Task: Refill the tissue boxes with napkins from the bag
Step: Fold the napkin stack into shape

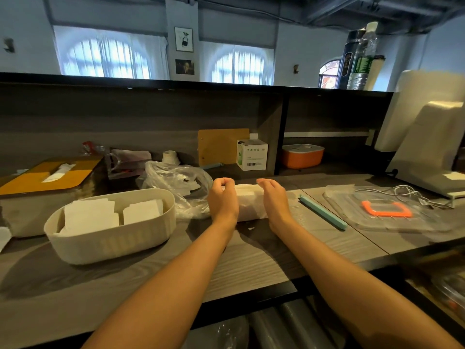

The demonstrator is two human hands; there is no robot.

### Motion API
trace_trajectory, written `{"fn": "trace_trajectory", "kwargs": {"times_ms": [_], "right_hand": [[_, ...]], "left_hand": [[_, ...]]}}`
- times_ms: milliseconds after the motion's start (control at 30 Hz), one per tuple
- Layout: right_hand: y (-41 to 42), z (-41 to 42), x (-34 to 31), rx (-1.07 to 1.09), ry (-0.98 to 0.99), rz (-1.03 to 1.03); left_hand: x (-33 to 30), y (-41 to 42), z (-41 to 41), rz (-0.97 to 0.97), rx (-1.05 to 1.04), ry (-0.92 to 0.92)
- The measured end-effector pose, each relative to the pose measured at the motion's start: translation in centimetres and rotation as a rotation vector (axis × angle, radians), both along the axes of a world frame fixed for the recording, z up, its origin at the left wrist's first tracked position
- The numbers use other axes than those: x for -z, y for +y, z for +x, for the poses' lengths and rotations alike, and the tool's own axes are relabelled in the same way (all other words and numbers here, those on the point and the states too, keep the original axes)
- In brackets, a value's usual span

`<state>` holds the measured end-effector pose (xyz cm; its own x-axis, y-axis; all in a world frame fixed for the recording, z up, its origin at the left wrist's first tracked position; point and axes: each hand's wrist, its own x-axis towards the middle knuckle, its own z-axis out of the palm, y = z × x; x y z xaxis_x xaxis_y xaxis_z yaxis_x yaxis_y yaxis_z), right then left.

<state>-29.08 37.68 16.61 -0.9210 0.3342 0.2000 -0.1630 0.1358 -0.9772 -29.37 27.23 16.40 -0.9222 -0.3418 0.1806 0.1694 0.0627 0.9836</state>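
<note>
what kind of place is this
Probably the staff side of a cafe or restaurant counter. A raised ledge fronts a dining room with arched windows, and the worktop holds a tissue box and napkin stack.

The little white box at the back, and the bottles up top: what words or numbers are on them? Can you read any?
None can be read for sure.
White box: green logo, small icons and a barcode; print too small to read.
Water bottle on the top ledge: green label, words blurred.
Dark tube beside it: a small label, too blurred.
Wall pictures: no words that can be read.
</note>
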Motion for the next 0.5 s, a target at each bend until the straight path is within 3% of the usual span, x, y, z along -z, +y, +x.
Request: {"fn": "trace_trajectory", "kwargs": {"times_ms": [233, 500], "right_hand": [[-0.4, 0.3, 0.0, -0.006, -0.059, 0.057], [0.2, 2.7, -0.9, -0.013, -0.059, -0.076]], "left_hand": [[0.3, 0.0, 0.1, -0.081, 0.035, -0.010], [0.2, 0.1, 1.6, -0.376, -0.009, 0.047]]}}
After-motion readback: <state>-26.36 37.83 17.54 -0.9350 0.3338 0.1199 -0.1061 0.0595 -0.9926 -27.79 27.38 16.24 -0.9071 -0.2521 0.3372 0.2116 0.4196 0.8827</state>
